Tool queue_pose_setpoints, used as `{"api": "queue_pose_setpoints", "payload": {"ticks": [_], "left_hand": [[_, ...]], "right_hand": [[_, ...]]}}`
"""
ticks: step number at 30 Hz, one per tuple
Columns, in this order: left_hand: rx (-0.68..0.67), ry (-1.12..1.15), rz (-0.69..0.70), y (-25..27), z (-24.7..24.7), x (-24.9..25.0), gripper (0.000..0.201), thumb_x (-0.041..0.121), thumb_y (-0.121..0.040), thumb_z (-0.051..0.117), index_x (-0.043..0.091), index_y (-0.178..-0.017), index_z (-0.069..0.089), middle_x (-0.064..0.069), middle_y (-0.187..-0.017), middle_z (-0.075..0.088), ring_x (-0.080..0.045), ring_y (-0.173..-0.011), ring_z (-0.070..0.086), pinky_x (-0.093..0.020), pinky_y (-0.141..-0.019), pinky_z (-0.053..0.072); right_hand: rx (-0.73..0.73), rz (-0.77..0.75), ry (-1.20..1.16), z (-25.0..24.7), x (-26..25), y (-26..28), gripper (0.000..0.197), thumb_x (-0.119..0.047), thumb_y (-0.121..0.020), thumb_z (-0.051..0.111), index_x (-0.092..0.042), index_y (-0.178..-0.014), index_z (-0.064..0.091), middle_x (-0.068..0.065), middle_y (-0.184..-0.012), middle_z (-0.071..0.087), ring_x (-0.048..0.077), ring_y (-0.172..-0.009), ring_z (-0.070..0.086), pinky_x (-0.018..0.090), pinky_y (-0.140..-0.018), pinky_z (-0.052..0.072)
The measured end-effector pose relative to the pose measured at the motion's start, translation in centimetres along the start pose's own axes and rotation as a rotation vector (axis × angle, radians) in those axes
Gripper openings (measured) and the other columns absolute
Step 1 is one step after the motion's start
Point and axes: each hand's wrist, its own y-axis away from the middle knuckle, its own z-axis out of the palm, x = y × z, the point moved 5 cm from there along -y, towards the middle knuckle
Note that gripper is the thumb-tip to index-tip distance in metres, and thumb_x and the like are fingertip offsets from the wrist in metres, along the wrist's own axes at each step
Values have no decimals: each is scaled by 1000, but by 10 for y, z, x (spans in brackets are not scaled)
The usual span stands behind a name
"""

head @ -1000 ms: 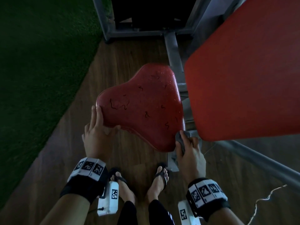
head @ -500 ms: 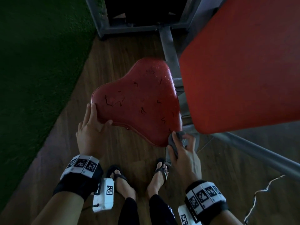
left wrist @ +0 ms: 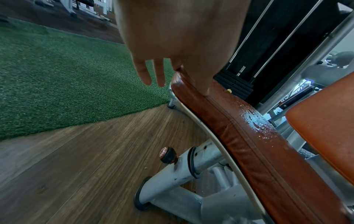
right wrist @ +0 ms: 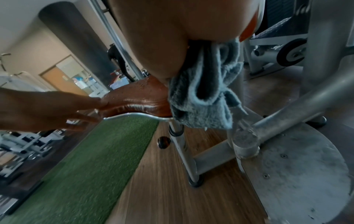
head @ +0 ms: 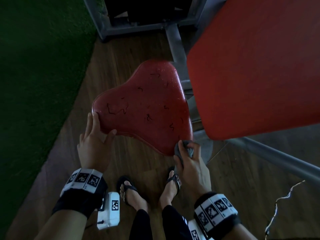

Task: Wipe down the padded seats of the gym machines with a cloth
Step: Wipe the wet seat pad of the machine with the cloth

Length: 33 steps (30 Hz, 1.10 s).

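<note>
A dark red padded seat (head: 145, 108), dotted with water drops and dark squiggly marks, stands on a grey post in the middle of the head view. My left hand (head: 94, 135) rests on its near left corner, fingers straight along the side and thumb on the front edge. The left wrist view shows that hand (left wrist: 172, 45) against the seat's wet edge (left wrist: 249, 136). At the seat's near right corner, my right hand (head: 188, 158) grips a bunched grey cloth (head: 187, 148). From the right wrist, the cloth (right wrist: 206, 94) hangs against the seat's rim (right wrist: 138, 97).
A large orange back pad (head: 251, 66) overhangs the seat's right side. Grey frame tubes (head: 174, 40) run behind and to the right. Green turf (head: 34, 66) borders the wooden floor at left. My sandalled feet (head: 131, 193) stand below the seat. A thin cable (head: 284, 196) lies on the floor.
Both hands keep their places at the seat's near corners. The cloth now shows more beside the right thumb. The head view has shifted slightly.
</note>
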Motion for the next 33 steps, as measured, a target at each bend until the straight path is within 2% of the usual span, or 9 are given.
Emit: {"api": "queue_pose_setpoints", "payload": {"ticks": [3, 7, 10, 13, 16, 21, 25, 30, 33], "left_hand": [[0, -5, -8, 0, -1, 0, 80, 50, -93, 56, 30, -156, 10, 5, -163, 13, -39, -136, 36, -56, -105, 35], [-6, 26, -23, 1, 0, 0, 80, 49, -93, 56, 32, -155, 10, 9, -163, 12, -36, -139, 34, -55, -108, 31], [-10, 34, -42, 2, 0, 0, 79, 49, -93, 56, 33, -155, 10, 10, -163, 11, -37, -138, 34, -56, -108, 31], [-6, 31, -31, 1, -1, 0, 79, 50, -92, 56, 32, -155, 11, 8, -163, 12, -38, -138, 35, -57, -107, 32], [2, 21, -7, 2, -1, 1, 79, 48, -93, 56, 29, -156, 12, 5, -163, 14, -37, -137, 37, -55, -107, 32], [7, 36, -20, 3, -2, 3, 79, 47, -92, 57, 31, -156, 12, 7, -163, 14, -40, -134, 38, -57, -103, 37], [11, 66, -26, 4, -3, 5, 79, 47, -92, 58, 34, -155, 13, 9, -162, 15, -38, -134, 38, -58, -103, 38], [14, 65, -21, 4, -2, 6, 79, 48, -92, 58, 33, -155, 13, 7, -162, 16, -39, -134, 38, -57, -103, 38], [16, 72, -30, 4, -1, 5, 78, 48, -92, 57, 33, -155, 14, 8, -162, 15, -38, -136, 36, -56, -105, 35]], "right_hand": [[-2, -11, 37, 0, 1, -5, 51, -41, -95, 39, -13, -133, 58, 7, -121, 49, 19, -88, 63, 25, -55, 53], [-10, 10, 46, 3, 3, -15, 51, -43, -97, 38, -15, -135, 56, 7, -125, 47, 21, -95, 60, 30, -63, 57], [-20, 6, 43, 4, 0, -5, 52, -42, -95, 37, -14, -136, 55, 8, -124, 45, 21, -92, 60, 28, -62, 55], [-66, -19, 75, 7, -4, 1, 53, -42, -96, 33, -14, -138, 52, 8, -125, 45, 21, -91, 60, 30, -61, 57], [-59, -38, 96, 4, -5, -18, 53, -43, -97, 31, -14, -135, 55, 8, -123, 48, 22, -91, 60, 33, -65, 58], [-23, 16, 90, -1, -14, -44, 49, -40, -95, 42, -12, -132, 57, 6, -121, 46, 23, -92, 60, 36, -61, 59], [-59, -56, 131, 0, -15, -32, 47, -35, -94, 50, -13, -136, 54, 4, -122, 46, 20, -94, 58, 28, -57, 56], [-54, -75, 110, -1, -16, -52, 45, -38, -97, 42, -15, -134, 55, 1, -120, 46, 16, -93, 57, 32, -65, 57], [-32, -43, 72, -2, -18, -61, 44, -36, -96, 48, -14, -134, 55, 2, -121, 47, 18, -95, 58, 36, -70, 56]]}}
